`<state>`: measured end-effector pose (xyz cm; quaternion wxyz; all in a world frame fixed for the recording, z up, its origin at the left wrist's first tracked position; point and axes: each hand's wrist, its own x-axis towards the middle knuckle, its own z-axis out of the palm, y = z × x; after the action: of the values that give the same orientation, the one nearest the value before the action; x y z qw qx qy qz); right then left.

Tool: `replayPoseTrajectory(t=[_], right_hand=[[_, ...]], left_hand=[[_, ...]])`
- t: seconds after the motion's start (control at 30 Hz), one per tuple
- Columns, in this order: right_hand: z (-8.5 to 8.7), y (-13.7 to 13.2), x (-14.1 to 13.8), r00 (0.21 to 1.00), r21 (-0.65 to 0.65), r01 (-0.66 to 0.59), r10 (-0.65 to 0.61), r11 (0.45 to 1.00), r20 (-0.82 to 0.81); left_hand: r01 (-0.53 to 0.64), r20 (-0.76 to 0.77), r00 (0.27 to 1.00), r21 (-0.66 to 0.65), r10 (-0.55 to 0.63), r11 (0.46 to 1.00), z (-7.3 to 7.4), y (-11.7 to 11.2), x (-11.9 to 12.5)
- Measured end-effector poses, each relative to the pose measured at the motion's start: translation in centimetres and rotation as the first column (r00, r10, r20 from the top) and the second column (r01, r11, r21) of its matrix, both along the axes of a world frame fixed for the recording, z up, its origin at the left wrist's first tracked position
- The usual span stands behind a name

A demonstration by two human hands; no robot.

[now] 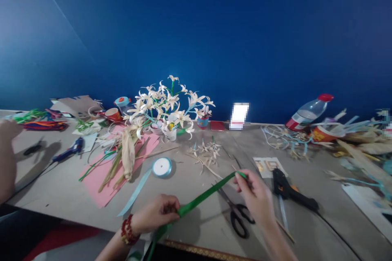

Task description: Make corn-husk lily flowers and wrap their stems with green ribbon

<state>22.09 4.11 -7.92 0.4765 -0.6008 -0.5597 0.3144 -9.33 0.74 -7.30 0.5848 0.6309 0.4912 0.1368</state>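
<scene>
A strip of green ribbon is stretched slantwise between my two hands above the table's front part. My left hand, with a red beaded bracelet at the wrist, pinches the lower end, and more ribbon hangs below it toward the table edge. The upper end is held between thumb and fingers of my right hand. Beneath the ribbon and beside my right hand lie black-handled scissors. A spool of light blue ribbon rests beyond my left hand, its tail trailing toward me.
White husk-like flowers stand in small cups at the back. Pink paper with dried husks lies left. A black glue gun with a cord is at right, near a tilted bottle. Another person's arm reaches in at far left.
</scene>
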Motion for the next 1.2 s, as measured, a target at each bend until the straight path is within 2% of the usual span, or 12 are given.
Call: replayPoseTrajectory(t=[0.07, 0.13, 0.2, 0.27, 0.33, 0.47, 0.57, 0.7, 0.93, 1.0, 1.1, 1.2], right_hand=[[1.5, 1.1, 0.7, 0.999, 0.075, 0.033, -0.031, 0.997, -0.025], [2.9, 1.7, 0.5, 0.998, 0.149, 0.055, -0.048, 0.987, -0.05], [3.8, 1.8, -0.5, 0.999, 0.184, 0.021, -0.012, 0.983, -0.05], [4.0, 1.4, -2.0, 0.996, 0.166, -0.082, 0.085, 0.983, -0.011], [3.7, 0.8, -3.6, 0.978, 0.124, -0.203, 0.196, 0.971, 0.067], [2.5, -0.2, -6.1, 0.894, 0.134, -0.395, 0.347, 0.909, 0.283], [1.9, -0.7, -7.5, 0.854, 0.151, -0.442, 0.363, 0.884, 0.373], [1.5, -1.4, -8.9, 0.784, 0.014, -0.491, 0.435, 0.871, 0.443], [0.6, -2.7, -7.2, 0.795, -0.095, -0.441, 0.438, 0.892, 0.421], [0.1, -3.2, -6.6, 0.791, -0.094, -0.434, 0.429, 0.896, 0.437], [-0.8, -3.8, -6.1, 0.783, -0.099, -0.428, 0.423, 0.898, 0.455], [-1.6, -4.4, -5.6, 0.792, -0.107, -0.379, 0.382, 0.919, 0.476]], left_hand=[[-0.063, -0.054, 0.996, 0.072, 0.067, 0.995, -0.1, -0.1, -0.8], [-0.236, -0.013, 0.97, 0.174, 0.242, 0.956, -0.3, 0.4, -1.4], [-0.518, 0.186, 0.853, 0.186, 0.488, 0.835, -0.2, 1.5, -2.1], [-0.771, 0.425, 0.591, 0.046, 0.686, 0.635, 0.1, 3.2, -2.9], [-0.826, 0.487, 0.497, 0.014, 0.718, 0.563, 0.3, 5.3, -3.7], [-0.847, 0.546, 0.439, -0.014, 0.714, 0.531, 0.2, 9.7, -4.6], [-0.858, 0.55, 0.444, 0.035, 0.707, 0.512, -0.2, 12.4, -4.8], [-0.84, 0.507, 0.526, 0.185, 0.683, 0.51, -0.4, 14.2, -5.2], [-0.656, 0.292, 0.729, 0.555, 0.618, 0.511, -0.4, 12.2, -5.7], [-0.524, 0.204, 0.813, 0.664, 0.545, 0.533, -0.5, 10.9, -4.7], [0.019, -0.191, 0.945, 0.843, 0.266, 0.537, -0.7, 9.0, -2.3], [0.342, -0.46, 0.878, 0.795, 0.131, 0.501, -1.3, 7.3, -0.5]])
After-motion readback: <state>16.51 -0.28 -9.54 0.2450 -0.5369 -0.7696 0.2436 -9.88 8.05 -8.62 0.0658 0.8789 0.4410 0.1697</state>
